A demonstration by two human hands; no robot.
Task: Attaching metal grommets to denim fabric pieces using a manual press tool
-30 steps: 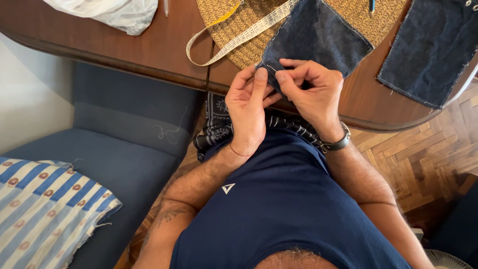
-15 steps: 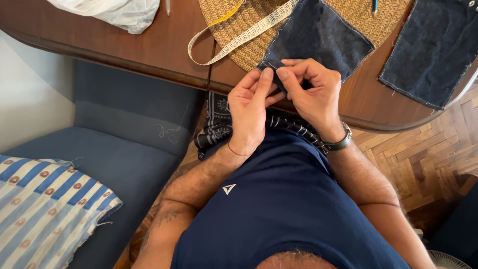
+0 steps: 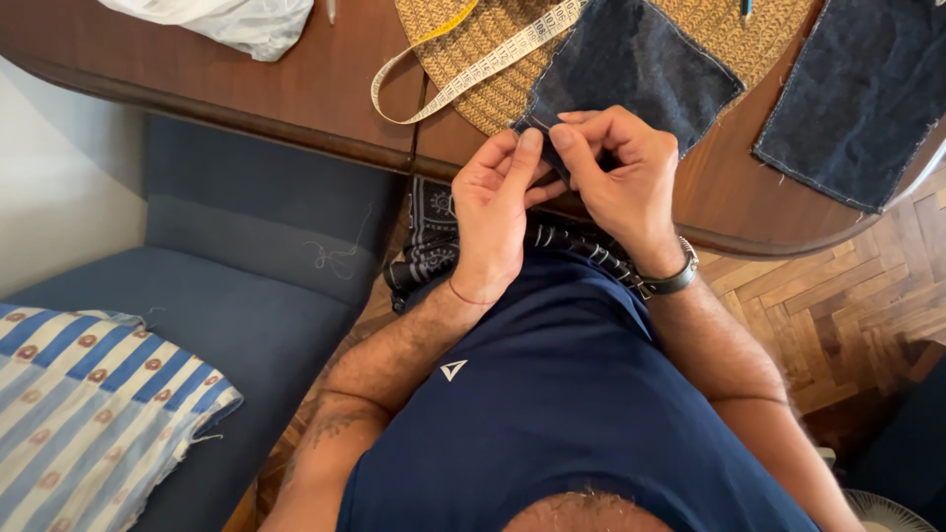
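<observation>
My left hand point(image 3: 499, 202) and my right hand point(image 3: 621, 177) meet at the near corner of a dark blue denim square point(image 3: 641, 61). Both pinch that corner between thumb and fingertips at the table's front edge. The square lies partly on a round woven straw mat point(image 3: 473, 59). A measuring tape point(image 3: 463, 74), cream and yellow, loops across the mat to the left of the fabric. A watch sits on my right wrist. Whether a needle or thread is between the fingers cannot be made out.
A second denim piece point(image 3: 857, 94) lies on the brown wooden table point(image 3: 246, 84) at the right. White cloth point(image 3: 222, 20) sits at the top left. A blue sofa point(image 3: 236, 296) with a striped cushion point(image 3: 89, 414) is at the left. Patterned dark fabric point(image 3: 434, 232) rests on my lap. Parquet floor point(image 3: 847, 296) shows at the right.
My hands stay pinched on the denim corner. The fingers have shifted slightly, with the left fingertips moved closer to the right ones.
</observation>
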